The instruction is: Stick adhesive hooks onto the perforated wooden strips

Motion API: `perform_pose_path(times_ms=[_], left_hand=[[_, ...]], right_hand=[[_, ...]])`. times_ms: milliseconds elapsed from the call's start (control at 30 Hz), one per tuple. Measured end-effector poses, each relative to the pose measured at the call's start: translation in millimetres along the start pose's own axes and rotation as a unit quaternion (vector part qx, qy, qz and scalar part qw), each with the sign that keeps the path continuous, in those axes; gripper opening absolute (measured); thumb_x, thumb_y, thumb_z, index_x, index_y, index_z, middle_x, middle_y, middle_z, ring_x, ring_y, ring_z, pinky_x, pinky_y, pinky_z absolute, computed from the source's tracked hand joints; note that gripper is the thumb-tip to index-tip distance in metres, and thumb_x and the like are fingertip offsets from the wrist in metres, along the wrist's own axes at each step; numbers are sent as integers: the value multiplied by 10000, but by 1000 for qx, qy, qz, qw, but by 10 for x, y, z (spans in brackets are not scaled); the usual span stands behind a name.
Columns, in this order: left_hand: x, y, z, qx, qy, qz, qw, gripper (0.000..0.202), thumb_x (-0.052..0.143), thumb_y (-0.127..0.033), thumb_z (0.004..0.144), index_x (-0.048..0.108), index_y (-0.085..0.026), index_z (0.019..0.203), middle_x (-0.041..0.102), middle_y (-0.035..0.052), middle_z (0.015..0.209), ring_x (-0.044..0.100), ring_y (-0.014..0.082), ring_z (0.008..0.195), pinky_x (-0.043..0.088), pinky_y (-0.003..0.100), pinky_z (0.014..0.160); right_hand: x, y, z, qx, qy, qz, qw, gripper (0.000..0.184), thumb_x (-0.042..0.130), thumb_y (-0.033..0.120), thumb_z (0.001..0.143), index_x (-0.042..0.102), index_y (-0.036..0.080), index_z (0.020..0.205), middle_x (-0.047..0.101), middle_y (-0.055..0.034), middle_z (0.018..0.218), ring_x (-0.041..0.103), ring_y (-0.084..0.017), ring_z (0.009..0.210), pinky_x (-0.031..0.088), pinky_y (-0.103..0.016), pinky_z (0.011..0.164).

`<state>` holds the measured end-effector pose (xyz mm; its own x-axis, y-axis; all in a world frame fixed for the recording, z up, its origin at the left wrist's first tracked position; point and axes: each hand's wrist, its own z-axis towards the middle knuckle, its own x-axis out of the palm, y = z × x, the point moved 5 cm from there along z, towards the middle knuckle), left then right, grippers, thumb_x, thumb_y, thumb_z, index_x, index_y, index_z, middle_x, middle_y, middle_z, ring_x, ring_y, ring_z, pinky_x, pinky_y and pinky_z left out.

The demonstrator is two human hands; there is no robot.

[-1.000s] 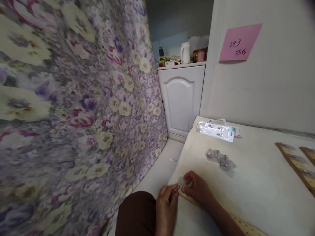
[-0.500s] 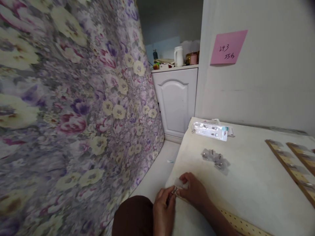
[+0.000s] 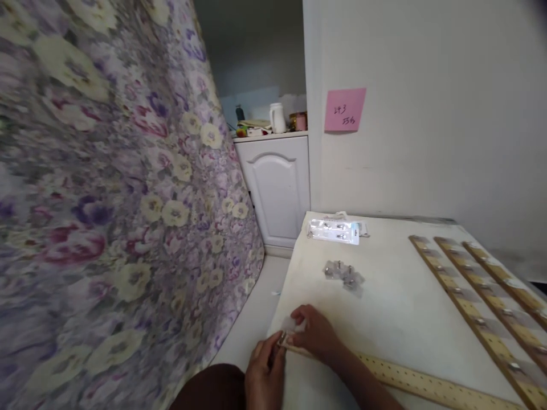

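Note:
Both hands meet at the near left edge of a white table [image 3: 401,307]. My right hand [image 3: 314,333] is closed, pinching a small clear plastic piece with a metal hook [image 3: 293,326] against the end of a perforated wooden strip [image 3: 419,384]. My left hand [image 3: 265,373] is closed too, its fingertips gripping the small metal part at the strip's end. A loose pile of similar clear hooks [image 3: 344,274] lies further back on the table. Behind it lies a clear packet of hooks [image 3: 334,230].
Three more wooden strips [image 3: 474,296] with hooks on them lie along the table's right side. A floral curtain [image 3: 111,199] hangs at the left. A white cabinet [image 3: 276,188] with a jug and jars stands behind. A pink note [image 3: 344,109] sticks on the wall.
The view has swung to the right, so more of the table and the wooden strips shows. Both hands stay together at the strip's end, holding the small hook.

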<state>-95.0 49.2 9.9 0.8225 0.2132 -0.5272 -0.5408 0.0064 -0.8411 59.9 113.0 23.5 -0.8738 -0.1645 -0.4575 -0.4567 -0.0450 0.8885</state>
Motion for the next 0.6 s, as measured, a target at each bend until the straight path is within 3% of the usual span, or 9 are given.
perform_pose_path(times_ms=[67,133,267,367,467,600], left_hand=[[-12,33,10,-5,-24,-1,1000,360,510,-446,829,610,-242,1109,627,51,1025,587,237,951,463,371,858],[-39,52,9,-10,-70,-5,998,394,496,-446,815,591,-230,1131,613,56,1029,585,241,926,467,380,840],[-85,8,-17,-12,-150,-31,988,431,476,-473,796,582,-217,1126,590,55,1025,579,239,911,476,369,806],[-91,-60,-24,-1,-177,-43,983,455,480,-515,779,596,-217,1103,593,54,1024,577,239,915,480,357,793],[-85,-109,-15,27,-200,-58,978,456,493,-546,771,615,-218,1062,607,54,1014,582,241,929,480,354,808],[-72,-121,5,50,-215,-79,972,431,508,-563,773,630,-232,1019,622,43,982,597,239,909,481,360,813]], right_hand=[[-148,-76,10,-15,-22,20,999,262,663,200,631,632,189,892,657,-3,812,585,-137,676,431,-226,611],[-435,-189,20,-34,-70,0,997,118,581,212,715,631,192,820,651,13,694,591,-138,635,436,-218,587],[-1200,-511,50,-7,-177,-66,982,162,458,250,801,609,194,809,642,-18,740,586,-175,708,429,-268,669],[-1582,-657,109,12,-219,-120,968,193,441,241,804,619,205,869,618,-26,812,571,-184,733,409,-282,683],[-1644,-661,200,1,-209,-162,964,223,479,214,785,641,236,936,577,-4,849,565,-161,741,395,-257,697],[-1575,-576,241,-19,-182,-201,962,164,506,233,800,662,244,850,545,11,850,548,-134,716,369,-224,658]])
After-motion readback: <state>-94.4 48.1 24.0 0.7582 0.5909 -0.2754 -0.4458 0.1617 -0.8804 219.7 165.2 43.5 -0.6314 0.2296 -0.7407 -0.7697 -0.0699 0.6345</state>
